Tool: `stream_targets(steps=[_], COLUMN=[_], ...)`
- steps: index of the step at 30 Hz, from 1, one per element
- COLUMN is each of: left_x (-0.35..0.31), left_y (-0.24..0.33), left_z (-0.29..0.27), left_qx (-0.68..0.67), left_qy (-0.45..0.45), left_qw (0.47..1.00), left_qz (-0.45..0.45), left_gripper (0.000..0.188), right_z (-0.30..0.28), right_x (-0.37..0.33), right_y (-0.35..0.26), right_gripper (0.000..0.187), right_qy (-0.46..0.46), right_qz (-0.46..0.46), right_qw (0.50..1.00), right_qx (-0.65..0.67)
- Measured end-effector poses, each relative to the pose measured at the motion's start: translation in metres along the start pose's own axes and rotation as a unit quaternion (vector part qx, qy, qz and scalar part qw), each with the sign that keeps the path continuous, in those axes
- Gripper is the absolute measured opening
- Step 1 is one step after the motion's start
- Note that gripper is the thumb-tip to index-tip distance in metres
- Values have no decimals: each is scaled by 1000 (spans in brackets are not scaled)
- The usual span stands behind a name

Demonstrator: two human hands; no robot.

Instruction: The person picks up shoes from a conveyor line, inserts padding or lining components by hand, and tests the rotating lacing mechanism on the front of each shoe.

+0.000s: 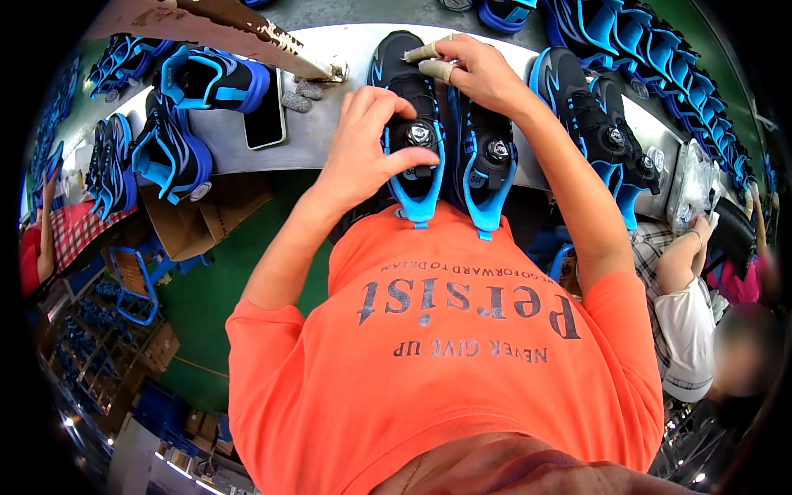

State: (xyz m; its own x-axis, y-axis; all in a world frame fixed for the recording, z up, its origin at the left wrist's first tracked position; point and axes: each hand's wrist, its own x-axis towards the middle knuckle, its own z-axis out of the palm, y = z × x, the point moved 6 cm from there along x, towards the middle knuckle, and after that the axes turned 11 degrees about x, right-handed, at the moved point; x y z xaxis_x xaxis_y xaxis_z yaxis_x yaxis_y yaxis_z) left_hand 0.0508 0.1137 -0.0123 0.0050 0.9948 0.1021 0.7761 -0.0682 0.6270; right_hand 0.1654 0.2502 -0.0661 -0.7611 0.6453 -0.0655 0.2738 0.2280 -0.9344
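A black and blue sneaker (pixel 401 74) with a round dial on its tongue lies before me, toe pointing away. My left hand (pixel 363 144) curves around its tongue, thumb and index finger on either side of the dial (pixel 417 134). Over the toe reaches my right hand (pixel 483 74), its fingers stretched out and touching the upper; two of them wear pale finger covers (pixel 435 69). A second matching sneaker (pixel 488 144) stands just right of the first, beneath my right wrist. Both heels point toward my orange shirt.
More sneakers stand right (pixel 569 99) and left (pixel 177 153) on the metal table (pixel 330 136). Left lie a phone (pixel 265 124) and grey lumps (pixel 299 101), near a worn post (pixel 272 41). A shoe row (pixel 652 66) runs far right. Seated co-worker (pixel 689 318) at right; open carton (pixel 194 223) lower left.
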Motion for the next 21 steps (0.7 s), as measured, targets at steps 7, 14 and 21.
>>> stream_targets(steps=[7,14,21], left_x=[-5,-81,-80], left_y=[-21,-19,13], left_z=[11,16,60], left_qx=[-157,-465,-676], left_qy=[-78,-138,-49], left_qw=[984,769,616], left_qz=[42,-417,-402], left_gripper=[25,28,28], right_z=[-3,20,39], right_x=[-15,-42,-57], right_y=[-13,-75,-69], right_gripper=[25,39,26], right_qy=[-25,-222,-56], right_qz=[-44,-41,-67], right_qw=[999,974,995], right_qx=[-1,32,-51])
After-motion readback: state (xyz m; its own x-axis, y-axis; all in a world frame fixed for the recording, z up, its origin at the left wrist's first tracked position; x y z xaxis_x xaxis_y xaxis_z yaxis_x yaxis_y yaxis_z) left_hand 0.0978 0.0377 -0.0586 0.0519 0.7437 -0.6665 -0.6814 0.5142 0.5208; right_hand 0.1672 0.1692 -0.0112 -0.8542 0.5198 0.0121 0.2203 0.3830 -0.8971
